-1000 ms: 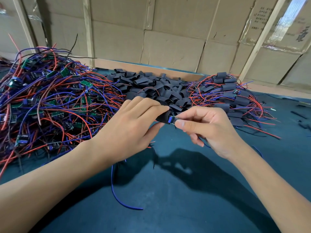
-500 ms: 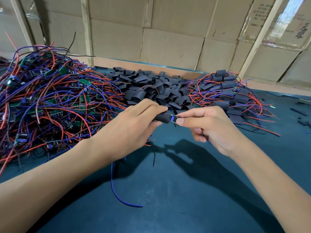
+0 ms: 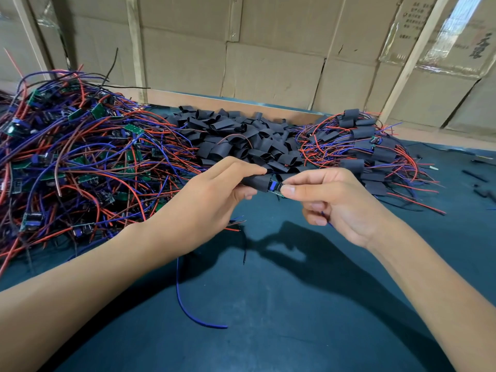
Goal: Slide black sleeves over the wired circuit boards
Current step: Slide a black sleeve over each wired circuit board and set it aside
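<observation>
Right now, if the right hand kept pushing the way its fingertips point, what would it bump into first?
The right hand points left, so it would likely meet the black sleeve first, then the left hand pinching it. Depth looks matched.

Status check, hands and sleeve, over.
Left hand grips black sleeve. Right hand pinches circuit board, end still exposed. Nothing blocking.

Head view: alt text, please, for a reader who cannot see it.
Two hands join parts above a dark green mat: the left hand grips a black sleeve, the right hand pinches a circuit board protruding from it. Behind lie wired boards, loose sleeves, sleeved boards.
</observation>
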